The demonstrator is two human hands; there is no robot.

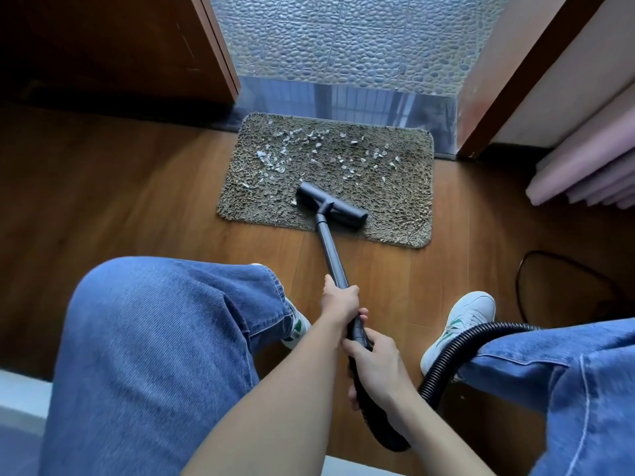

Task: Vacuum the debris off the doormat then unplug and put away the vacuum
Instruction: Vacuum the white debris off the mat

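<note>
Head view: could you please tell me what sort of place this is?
Likely a home doorway: a shaggy brown doormat on wood-plank floor lies before a glossy grey threshold, with grey pebble-patterned tiles beyond.

no text, label, brand, number or sign can be read anywhere in this view

Debris [262,155] on far half of doormat [395,201], vacuum head [331,205] on its near edge, hose [443,355] at right.
</note>
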